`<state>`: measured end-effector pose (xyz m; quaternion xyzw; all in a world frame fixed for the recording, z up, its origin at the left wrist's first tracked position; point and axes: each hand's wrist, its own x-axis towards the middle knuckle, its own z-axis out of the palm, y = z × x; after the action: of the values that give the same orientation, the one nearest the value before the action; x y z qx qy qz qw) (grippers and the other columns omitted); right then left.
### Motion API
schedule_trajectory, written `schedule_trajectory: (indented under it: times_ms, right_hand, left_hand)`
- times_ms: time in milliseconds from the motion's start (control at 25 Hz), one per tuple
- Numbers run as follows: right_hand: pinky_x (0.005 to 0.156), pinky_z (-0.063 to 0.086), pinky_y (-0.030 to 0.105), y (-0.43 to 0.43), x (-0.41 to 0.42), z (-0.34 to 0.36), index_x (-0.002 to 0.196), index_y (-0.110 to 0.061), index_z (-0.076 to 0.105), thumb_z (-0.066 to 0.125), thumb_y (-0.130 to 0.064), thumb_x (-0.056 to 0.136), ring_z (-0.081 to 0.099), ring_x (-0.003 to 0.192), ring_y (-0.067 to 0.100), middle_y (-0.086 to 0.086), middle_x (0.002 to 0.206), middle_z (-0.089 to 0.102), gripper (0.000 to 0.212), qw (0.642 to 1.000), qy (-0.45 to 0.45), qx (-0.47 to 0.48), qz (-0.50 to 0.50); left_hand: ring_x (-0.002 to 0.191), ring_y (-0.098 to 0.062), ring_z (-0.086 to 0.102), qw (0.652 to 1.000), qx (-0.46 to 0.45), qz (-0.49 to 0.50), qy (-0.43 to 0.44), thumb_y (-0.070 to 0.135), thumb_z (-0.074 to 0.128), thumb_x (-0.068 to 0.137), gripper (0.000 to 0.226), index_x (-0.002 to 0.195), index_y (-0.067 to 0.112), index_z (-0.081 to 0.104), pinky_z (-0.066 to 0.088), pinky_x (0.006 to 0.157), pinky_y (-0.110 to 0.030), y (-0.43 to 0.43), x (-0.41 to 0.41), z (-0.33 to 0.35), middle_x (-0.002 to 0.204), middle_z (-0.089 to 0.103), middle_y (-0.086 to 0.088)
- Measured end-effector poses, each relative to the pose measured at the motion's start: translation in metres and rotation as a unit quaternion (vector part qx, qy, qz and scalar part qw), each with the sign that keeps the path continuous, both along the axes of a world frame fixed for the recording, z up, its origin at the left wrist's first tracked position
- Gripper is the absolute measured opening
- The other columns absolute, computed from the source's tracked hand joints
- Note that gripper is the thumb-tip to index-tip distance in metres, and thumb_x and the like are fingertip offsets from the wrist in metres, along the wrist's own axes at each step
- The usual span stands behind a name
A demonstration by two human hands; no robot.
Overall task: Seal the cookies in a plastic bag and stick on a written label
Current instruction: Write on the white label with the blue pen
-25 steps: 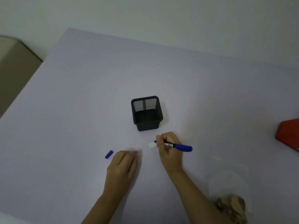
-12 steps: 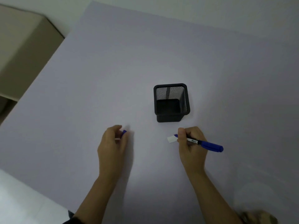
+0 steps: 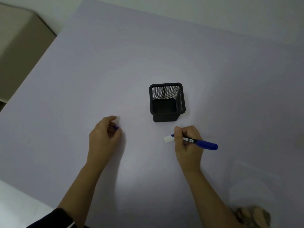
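Starting nearest, at the bottom right edge: the cookies are lying blurred inside the clear plastic bag (sealed or not, I cannot tell). Moving up, the right hand is gripping the blue pen, fingers wrapped round the barrel and the tip sitting over the small white label, which is lying flat just ahead of the thumb. Over on the other side, the left hand is curling its fingers round the blue pen cap, well apart from the label.

And there is the worry: nothing is pinning that label down, so a stroke of the pen is likely dragging it or skewing the writing. Fresh ink could also be smearing when it gets lifted toward the bag, which is sitting some way off.

Beyond the hands, a black mesh pen holder is standing upright. The counter is stretching away pale lilac and matte, dimly lit, with a beige cabinet off its far left side and a plain pale wall behind.
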<state>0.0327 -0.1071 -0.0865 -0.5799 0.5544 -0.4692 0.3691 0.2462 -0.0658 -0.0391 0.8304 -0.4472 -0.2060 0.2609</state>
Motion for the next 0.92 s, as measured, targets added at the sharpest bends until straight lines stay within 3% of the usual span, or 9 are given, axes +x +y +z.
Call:
schedule_trajectory:
  times_ms: [80,160,240,280,360,480,680,920]
  right_hand:
    - [0.053,0.037,0.007,0.001,0.000,0.000,0.062,-0.002,0.052,0.050,-0.030,0.088,0.046,0.056,0.002,0.000,0.061,0.049,0.038,1.000,0.007,-0.010,0.000]
    - [0.054,0.038,0.008,0.001,0.001,-0.001,0.061,-0.001,0.052,0.050,-0.029,0.088,0.046,0.056,0.002,0.001,0.061,0.049,0.038,1.000,0.008,-0.018,0.005]
    - [0.055,0.038,0.008,0.001,0.002,-0.001,0.061,-0.001,0.052,0.050,-0.029,0.088,0.046,0.057,-0.001,0.000,0.061,0.049,0.039,1.000,0.010,-0.023,0.012]
    - [0.055,0.038,0.008,0.000,0.002,-0.001,0.061,0.000,0.052,0.050,-0.029,0.088,0.046,0.058,-0.001,0.000,0.062,0.048,0.040,1.000,0.013,-0.025,0.014]
    - [0.056,0.037,0.007,0.000,0.002,-0.001,0.060,0.000,0.052,0.049,-0.035,0.090,0.047,0.059,-0.001,0.000,0.062,0.048,0.045,0.999,0.021,-0.028,0.016]
    - [0.055,0.041,0.010,0.000,0.005,0.002,0.065,0.000,0.055,0.041,-0.050,0.092,0.052,0.060,0.010,0.006,0.063,0.054,0.058,0.999,0.011,-0.035,0.022]
    - [0.052,0.050,0.032,0.000,0.003,0.005,0.068,0.003,0.058,0.041,-0.057,0.088,0.059,0.055,0.024,0.017,0.061,0.063,0.065,0.999,-0.027,-0.002,0.037]
    - [0.053,0.050,0.033,0.005,-0.001,0.002,0.067,0.004,0.057,0.041,-0.060,0.088,0.058,0.055,0.026,0.017,0.059,0.061,0.069,1.000,-0.016,0.000,0.022]
  left_hand:
    - [0.080,-0.010,0.052,0.998,-0.014,0.049,0.031,0.013,0.070,0.080,0.060,0.133,0.016,0.042,0.044,0.075,-0.023,0.006,0.000,0.006,0.114,0.048,0.002]
    - [0.074,-0.008,0.047,0.990,-0.118,0.058,-0.039,0.014,0.069,0.080,0.050,0.124,0.010,0.047,0.039,0.072,-0.013,0.019,-0.008,0.017,0.109,0.049,-0.007]
    - [0.068,-0.009,0.046,0.964,-0.224,-0.052,-0.133,0.013,0.061,0.082,0.021,0.101,0.003,0.057,0.036,0.073,-0.005,0.032,-0.025,0.021,0.088,0.057,-0.012]
    - [0.070,-0.010,0.049,0.952,-0.234,-0.140,-0.142,0.014,0.059,0.084,0.016,0.094,0.002,0.062,0.036,0.075,-0.006,0.035,-0.034,0.016,0.082,0.061,-0.012]
    - [0.082,-0.012,0.053,0.954,-0.142,-0.248,-0.090,0.028,0.056,0.087,0.029,0.098,0.004,0.069,0.041,0.078,-0.013,0.027,-0.048,-0.003,0.088,0.065,-0.010]
    - [0.095,-0.015,0.055,0.967,-0.017,-0.245,-0.067,0.051,0.055,0.082,0.049,0.115,0.015,0.066,0.048,0.079,-0.027,0.004,-0.061,-0.022,0.104,0.063,-0.004]
    - [0.091,-0.020,0.055,0.957,-0.030,-0.274,-0.087,0.046,0.066,0.076,0.037,0.106,0.024,0.070,0.033,0.073,-0.030,-0.016,-0.067,-0.026,0.100,0.062,-0.004]
    - [0.088,-0.018,0.056,0.955,-0.047,-0.285,-0.069,0.048,0.056,0.081,0.035,0.102,0.025,0.073,0.035,0.069,-0.030,-0.010,-0.069,-0.035,0.094,0.064,0.000]
